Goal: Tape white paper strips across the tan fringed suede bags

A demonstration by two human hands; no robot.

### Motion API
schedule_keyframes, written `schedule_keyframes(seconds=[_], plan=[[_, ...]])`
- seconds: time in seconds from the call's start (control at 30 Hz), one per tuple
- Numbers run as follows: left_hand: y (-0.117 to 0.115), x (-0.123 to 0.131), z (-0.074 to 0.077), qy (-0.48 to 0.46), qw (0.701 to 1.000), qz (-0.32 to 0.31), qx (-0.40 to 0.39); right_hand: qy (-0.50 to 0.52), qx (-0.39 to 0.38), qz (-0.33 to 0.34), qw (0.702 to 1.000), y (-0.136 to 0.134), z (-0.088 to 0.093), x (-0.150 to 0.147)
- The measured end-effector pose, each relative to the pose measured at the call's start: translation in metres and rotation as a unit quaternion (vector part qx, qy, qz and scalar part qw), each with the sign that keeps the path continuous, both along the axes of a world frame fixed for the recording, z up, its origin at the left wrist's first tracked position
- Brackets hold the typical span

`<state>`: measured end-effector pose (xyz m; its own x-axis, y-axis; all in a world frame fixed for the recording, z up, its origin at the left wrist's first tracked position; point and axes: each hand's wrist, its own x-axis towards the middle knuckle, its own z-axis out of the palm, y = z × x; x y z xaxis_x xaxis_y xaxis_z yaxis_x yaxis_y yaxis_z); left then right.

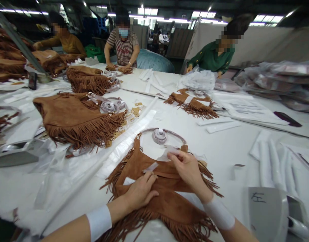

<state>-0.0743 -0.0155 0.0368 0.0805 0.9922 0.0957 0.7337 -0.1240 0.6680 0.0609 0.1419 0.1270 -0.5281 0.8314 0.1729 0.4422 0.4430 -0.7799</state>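
A brown suede bag with long fringes (141, 161) lies on the white table in front of me. Its handle (174, 135) is wrapped in pale covering, and a rolled, wrapped strap (159, 136) sits inside the handle's curve. My left hand (140, 190) rests on the bag's front, thumb spread from the bent fingers. Just beyond its fingertips a small translucent strip (151, 167) sticks up near the bag's opening. Between thumb and fingers, my right hand (186, 166) pinches a translucent piece of film (168, 154) beside the right handle end. White paper pieces (129, 181) show on the bag.
Other fringed bags (76, 117) lie to the left, and a folded one (192, 102) lies ahead. Grey tape dispensers (268, 211) stand at right and left. Several co-workers (123, 47) work across the table. Plastic-wrapped stacks (283, 80) are at far right.
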Motion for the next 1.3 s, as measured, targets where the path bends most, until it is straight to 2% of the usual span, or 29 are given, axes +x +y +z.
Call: schedule_keyframes(seconds=[0.1, 0.2, 0.33, 0.47, 0.6, 0.73, 0.93, 1.0, 1.1, 1.2, 1.3], plan=[[0.0, -0.001, 0.001, -0.03, 0.999, 0.014, 0.005, 0.008, -0.017, 0.036, 0.999, -0.049, -0.009, 0.025], [-0.001, -0.001, 0.003, -0.044, 0.998, 0.017, 0.033, 0.011, -0.002, 0.059, 0.998, -0.084, -0.038, 0.044], [-0.002, 0.0, 0.002, -0.017, 0.997, -0.001, 0.076, 0.011, 0.07, 0.077, 0.994, -0.105, -0.078, 0.059], [-0.004, 0.002, -0.007, 0.058, 0.991, -0.035, 0.119, -0.023, 0.154, 0.117, 0.981, -0.112, -0.094, 0.068], [-0.006, 0.002, -0.016, 0.085, 0.982, -0.067, 0.156, -0.049, 0.231, 0.158, 0.959, -0.114, -0.101, 0.074], [-0.007, 0.002, -0.017, 0.088, 0.979, -0.084, 0.162, -0.045, 0.287, 0.167, 0.942, -0.116, -0.108, 0.076], [-0.007, -0.002, -0.02, 0.049, 0.981, -0.132, 0.131, -0.083, 0.283, 0.196, 0.935, -0.118, -0.105, 0.075], [-0.007, -0.003, -0.016, 0.039, 0.98, -0.148, 0.123, -0.091, 0.271, 0.204, 0.936, -0.12, -0.1, 0.076], [-0.01, 0.0, 0.0, 0.036, 0.984, -0.15, 0.093, -0.107, 0.257, 0.22, 0.935, -0.122, -0.093, 0.078], [-0.018, 0.01, 0.018, 0.05, 0.992, -0.107, 0.045, -0.134, 0.247, 0.247, 0.927, -0.123, -0.087, 0.082], [-0.028, 0.02, 0.021, 0.063, 0.995, -0.07, 0.02, -0.141, 0.244, 0.267, 0.921, -0.122, -0.086, 0.085]])
